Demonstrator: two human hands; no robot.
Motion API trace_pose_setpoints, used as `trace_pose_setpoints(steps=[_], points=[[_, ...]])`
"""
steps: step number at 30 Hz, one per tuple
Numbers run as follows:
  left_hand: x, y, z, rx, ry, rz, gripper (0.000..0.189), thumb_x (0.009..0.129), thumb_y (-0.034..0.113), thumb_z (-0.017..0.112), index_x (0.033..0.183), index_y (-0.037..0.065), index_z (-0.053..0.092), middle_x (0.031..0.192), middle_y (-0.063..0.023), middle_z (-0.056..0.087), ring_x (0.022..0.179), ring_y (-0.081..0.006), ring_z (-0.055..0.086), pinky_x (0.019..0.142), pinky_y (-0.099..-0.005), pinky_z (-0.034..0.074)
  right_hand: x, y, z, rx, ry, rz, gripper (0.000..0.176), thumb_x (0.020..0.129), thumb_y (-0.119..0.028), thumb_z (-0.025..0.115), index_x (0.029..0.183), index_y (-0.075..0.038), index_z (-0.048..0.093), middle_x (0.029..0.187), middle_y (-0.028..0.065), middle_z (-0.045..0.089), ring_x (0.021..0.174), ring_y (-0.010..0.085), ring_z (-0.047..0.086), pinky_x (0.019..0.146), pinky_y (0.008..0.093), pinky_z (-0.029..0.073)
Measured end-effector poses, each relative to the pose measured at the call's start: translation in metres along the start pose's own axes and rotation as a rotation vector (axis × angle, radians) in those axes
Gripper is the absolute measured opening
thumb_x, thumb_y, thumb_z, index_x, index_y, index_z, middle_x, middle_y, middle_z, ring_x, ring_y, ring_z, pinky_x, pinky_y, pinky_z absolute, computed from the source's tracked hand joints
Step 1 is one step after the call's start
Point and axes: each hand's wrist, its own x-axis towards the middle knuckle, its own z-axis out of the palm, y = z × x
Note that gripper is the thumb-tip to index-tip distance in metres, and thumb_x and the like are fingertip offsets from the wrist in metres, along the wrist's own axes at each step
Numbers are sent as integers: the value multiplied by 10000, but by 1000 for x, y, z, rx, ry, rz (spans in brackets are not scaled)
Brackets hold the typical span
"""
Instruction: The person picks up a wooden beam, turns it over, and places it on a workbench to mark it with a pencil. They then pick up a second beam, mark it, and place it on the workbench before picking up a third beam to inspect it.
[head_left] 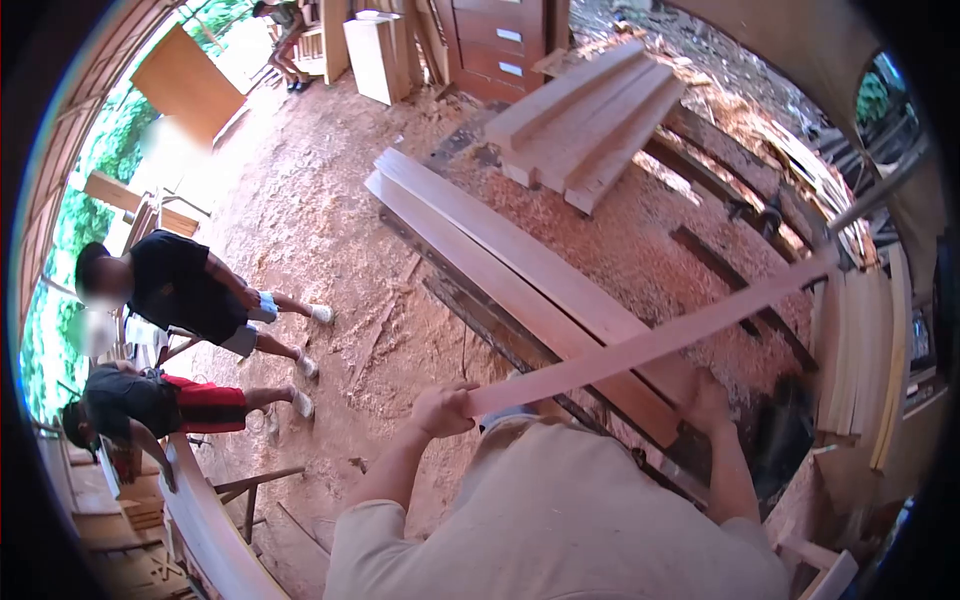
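Observation:
My left hand (445,410) is closed around the near end of a long, thin wooden strip (640,345). The strip slants up to the right, crossing above two long planks (500,260) that lie side by side on a dark support. My right hand (707,402) is at the near end of the right-hand plank, its fingers curled against the edge and partly hidden. Below the strip, the near ends of both planks point toward my body.
More thick boards (590,120) are stacked beyond the planks. Shavings cover the floor (340,190). Two people (185,290) stand at left, one touching a long board (210,520). Upright boards (855,350) stand at right. Another person (285,40) is far back.

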Motion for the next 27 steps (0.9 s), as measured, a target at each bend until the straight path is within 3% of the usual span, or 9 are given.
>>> trace_pose_setpoints(steps=[3,7,9,12,15,16,19,22,27], points=[[12,-5,-14,10,-10,24,436,623,252,738,1042,133,722,1148,-29,697,954,-264,687,797,-371,570,6,23,12,349,98,-216,729,659,-313,821,1216,-3,467,1004,179,642,913,359,650,813,445,535],[29,-27,-8,9,-24,68,514,657,260,711,1165,198,665,1031,-85,701,926,-289,679,772,-401,564,40,114,7,893,416,560,651,802,-411,747,1312,-83,512,1086,60,603,851,158,597,690,338,512],[34,-28,-9,-6,-43,14,515,655,256,711,1166,200,666,1024,-88,701,925,-292,679,770,-404,564,48,102,-37,1324,712,800,540,845,-529,685,1201,-135,584,1009,29,626,762,142,598,554,300,473],[35,-38,6,-21,-40,-13,522,658,245,705,1177,202,665,1021,-92,701,928,-296,678,774,-407,563,79,135,-72,1412,856,872,506,831,-591,682,965,-108,612,732,-7,553,528,160,498,442,276,439],[32,-35,3,-24,-13,9,525,666,236,698,1189,197,663,1046,-92,698,941,-294,677,792,-407,563,117,237,-73,1581,532,767,518,824,-570,689,1112,-145,619,963,8,648,809,212,638,678,358,547],[31,-33,0,-31,-32,12,523,671,233,695,1191,191,664,1065,-91,695,949,-292,677,803,-406,562,127,233,-75,1574,511,751,518,824,-570,689,1112,-145,619,963,8,648,809,212,638,678,358,547],[26,-36,9,-43,24,41,502,677,226,684,1177,178,674,1106,-86,688,957,-293,676,818,-405,559,157,214,-94,1375,485,752,783,820,-570,681,1411,-98,476,1342,116,514,1187,305,519,978,469,458],[23,-36,4,-140,-2,-17,421,688,185,692,1107,149,705,1188,-100,666,1013,-301,667,854,-396,551,179,255,-75,1464,472,593,769,825,-528,663,1427,-98,451,1369,124,501,1209,318,508,988,479,458],[-2,-96,14,77,369,-70,402,676,85,687,1078,87,701,1127,-109,680,1069,-299,639,946,-396,513,97,64,-86,1431,646,466,614,813,-368,632,1331,-55,528,1275,138,563,1175,318,539,992,460,471]])
